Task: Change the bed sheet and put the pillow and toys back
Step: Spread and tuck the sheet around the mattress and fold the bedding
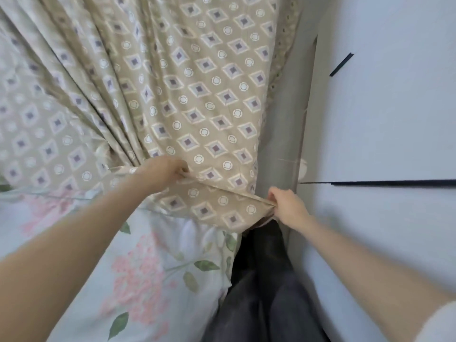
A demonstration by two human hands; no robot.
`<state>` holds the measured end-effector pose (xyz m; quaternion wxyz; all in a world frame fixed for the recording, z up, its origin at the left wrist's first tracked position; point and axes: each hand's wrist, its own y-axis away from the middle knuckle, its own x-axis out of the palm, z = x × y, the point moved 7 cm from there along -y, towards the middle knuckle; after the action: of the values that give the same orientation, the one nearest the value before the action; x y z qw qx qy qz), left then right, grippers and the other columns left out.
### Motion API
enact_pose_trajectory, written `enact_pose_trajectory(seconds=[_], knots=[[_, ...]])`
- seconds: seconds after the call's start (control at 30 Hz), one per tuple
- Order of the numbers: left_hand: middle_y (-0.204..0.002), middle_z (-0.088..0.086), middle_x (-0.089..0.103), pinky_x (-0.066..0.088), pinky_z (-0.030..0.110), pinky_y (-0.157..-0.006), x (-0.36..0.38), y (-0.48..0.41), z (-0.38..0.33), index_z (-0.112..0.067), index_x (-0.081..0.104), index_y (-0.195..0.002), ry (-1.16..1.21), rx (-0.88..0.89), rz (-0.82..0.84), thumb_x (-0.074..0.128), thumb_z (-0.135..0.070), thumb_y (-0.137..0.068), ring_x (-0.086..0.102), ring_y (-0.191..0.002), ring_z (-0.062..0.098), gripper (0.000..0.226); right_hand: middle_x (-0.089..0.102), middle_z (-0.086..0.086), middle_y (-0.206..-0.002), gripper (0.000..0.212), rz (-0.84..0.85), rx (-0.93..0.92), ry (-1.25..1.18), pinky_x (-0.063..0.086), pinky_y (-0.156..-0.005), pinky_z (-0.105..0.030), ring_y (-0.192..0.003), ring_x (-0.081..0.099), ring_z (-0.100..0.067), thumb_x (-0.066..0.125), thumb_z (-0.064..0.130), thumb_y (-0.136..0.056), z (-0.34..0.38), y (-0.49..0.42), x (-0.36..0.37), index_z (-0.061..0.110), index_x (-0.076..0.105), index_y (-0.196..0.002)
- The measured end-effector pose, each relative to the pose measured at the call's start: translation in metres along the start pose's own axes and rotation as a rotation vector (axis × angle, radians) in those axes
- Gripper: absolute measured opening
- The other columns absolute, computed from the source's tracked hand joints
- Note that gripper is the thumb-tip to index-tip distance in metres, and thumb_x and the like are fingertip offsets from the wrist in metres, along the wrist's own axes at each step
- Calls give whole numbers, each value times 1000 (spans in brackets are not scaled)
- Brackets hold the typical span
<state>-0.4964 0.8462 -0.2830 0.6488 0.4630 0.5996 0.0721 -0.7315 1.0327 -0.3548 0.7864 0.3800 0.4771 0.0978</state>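
Observation:
A beige bed sheet (197,95) with a pattern of diamonds and circles lies bunched in long folds across the upper part of the head view. My left hand (165,169) grips a fold of it near the middle. My right hand (286,203) pinches its folded edge at the corner, close to the wall. Between the two hands the edge is stretched into a taut band. Below it lies a pale blue floral sheet (138,272) with pink flowers and green leaves, partly covered by the beige one.
A white wall or cupboard front (382,119) with dark seams stands close on the right. A narrow grey gap (278,144) runs between bed and wall. My legs in dark trousers (266,292) fill the bottom middle.

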Motion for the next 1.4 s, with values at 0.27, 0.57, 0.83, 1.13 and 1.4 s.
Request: enact_pose_trajectory(seconds=[0.27, 0.57, 0.83, 1.13, 1.4], knots=[[-113, 1, 60, 30, 35, -83, 6, -39, 1, -23, 54, -111, -260, -103, 18, 51, -34, -90, 54, -108, 24, 24, 67, -10, -98, 32, -28, 124, -74, 38, -65, -28, -85, 58, -28, 39, -1, -86, -19, -43, 2, 15, 65, -96], [-122, 8, 55, 32, 39, -94, 24, -53, 11, -11, 52, -119, -329, -273, -127, 44, -24, -96, 46, -117, 29, 28, 58, -10, -123, 26, -310, 259, -688, 36, -85, -22, -111, 55, -26, 42, 5, -97, -11, -67, 10, 11, 56, -118], [-120, 0, 52, 23, 37, -100, 26, -42, -19, -24, 54, -120, -236, -18, -282, 49, -34, -94, 41, -117, 25, 29, 51, -1, -139, 48, 185, 339, -778, 41, -105, -41, -120, 54, -28, 38, 47, -97, -9, -63, 57, 34, 35, -144], [-127, -2, 53, 24, 36, -103, -15, -11, -17, -28, 55, -124, -13, -118, -362, 45, -20, -96, 42, -124, 22, 31, 56, 6, -131, 36, 29, 201, -787, 42, -81, -24, -104, 54, -11, 44, 27, -98, 37, -36, -14, 28, 47, -133], [-123, 4, 56, 45, 38, -86, -77, 90, 41, -20, 58, -122, 418, -314, -433, 41, -19, -97, 55, -110, 26, 30, 57, 7, -116, 23, 41, 26, -568, 42, -60, -16, -83, 59, -7, 42, 23, -97, 121, 18, -109, 27, 55, -116]])
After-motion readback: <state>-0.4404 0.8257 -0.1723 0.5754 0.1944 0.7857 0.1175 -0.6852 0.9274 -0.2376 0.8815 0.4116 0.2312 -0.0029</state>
